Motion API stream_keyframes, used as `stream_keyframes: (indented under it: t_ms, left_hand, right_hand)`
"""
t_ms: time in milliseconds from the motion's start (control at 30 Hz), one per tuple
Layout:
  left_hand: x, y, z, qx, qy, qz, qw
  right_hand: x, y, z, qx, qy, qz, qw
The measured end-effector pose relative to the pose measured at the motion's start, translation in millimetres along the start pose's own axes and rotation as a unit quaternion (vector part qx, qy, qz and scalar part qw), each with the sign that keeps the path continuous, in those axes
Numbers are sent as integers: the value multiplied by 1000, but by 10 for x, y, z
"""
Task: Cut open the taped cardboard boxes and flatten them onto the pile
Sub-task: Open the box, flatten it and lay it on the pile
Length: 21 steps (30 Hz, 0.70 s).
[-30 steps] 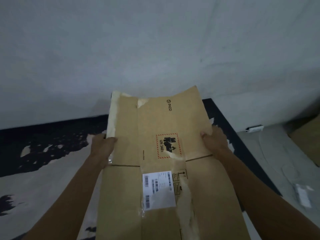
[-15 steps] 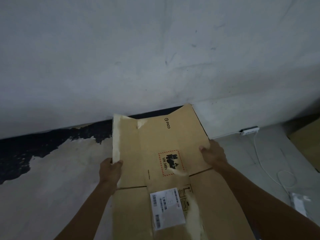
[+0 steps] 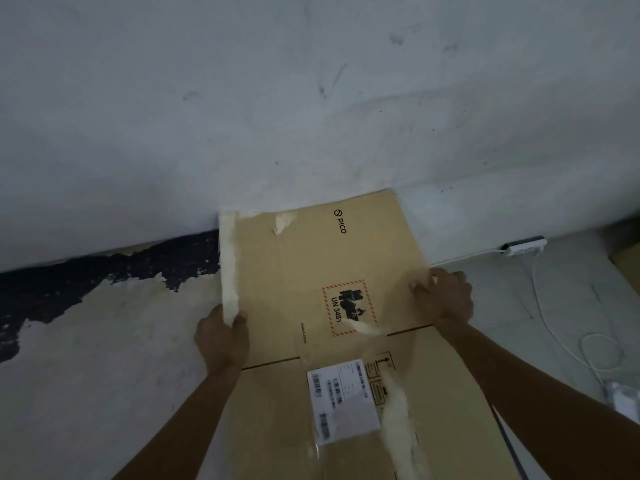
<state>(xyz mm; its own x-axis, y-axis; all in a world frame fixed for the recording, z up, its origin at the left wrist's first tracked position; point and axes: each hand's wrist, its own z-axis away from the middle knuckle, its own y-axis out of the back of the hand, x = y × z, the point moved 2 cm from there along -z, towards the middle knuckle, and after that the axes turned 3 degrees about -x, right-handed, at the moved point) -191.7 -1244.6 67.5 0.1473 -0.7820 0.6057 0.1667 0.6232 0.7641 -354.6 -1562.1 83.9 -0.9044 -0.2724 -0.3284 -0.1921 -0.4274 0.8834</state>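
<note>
A flattened brown cardboard box [image 3: 311, 265] with a PICO logo, a red-bordered UN 3481 mark and a white shipping label [image 3: 341, 400] stretches from me toward the wall. Torn pale tape strips run along its left edge and across its lower right part. My left hand [image 3: 221, 337] grips the box's left edge, thumb on top. My right hand [image 3: 443, 296] grips the right edge, fingers curled over it. The far edge of the box reaches the base of the wall.
A white wall [image 3: 311, 98] rises right behind the box, with a black, peeling strip [image 3: 104, 275] at its foot on the left. A white power strip [image 3: 524, 244] and loose cable [image 3: 568, 341] lie on the floor at right. Brown cardboard [image 3: 627, 268] shows at the right edge.
Both hands have carried the flattened box forward and down toward the wall. The black strip that was behind it now shows only at the left.
</note>
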Motion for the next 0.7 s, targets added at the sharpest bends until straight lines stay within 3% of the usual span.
stream_keyframes:
  t_ms: [133,300,500,700]
  left_hand:
    - [-50,-25,-31,-40,23,-153,987]
    - [-46,-118,0,-96,19,-208,973]
    - [-78,-119,-63,-106,13,-123,987]
    - [-120,109,-126,-114,8,1,993]
  right_hand:
    - [36,-106,-62,-42,12,-13,999]
    - [25,-186,-74,-59,23,-36,997]
    - [54,-115,-33,-91,12,-66,994]
    - [-140,-77,420,-39,131,-3,991]
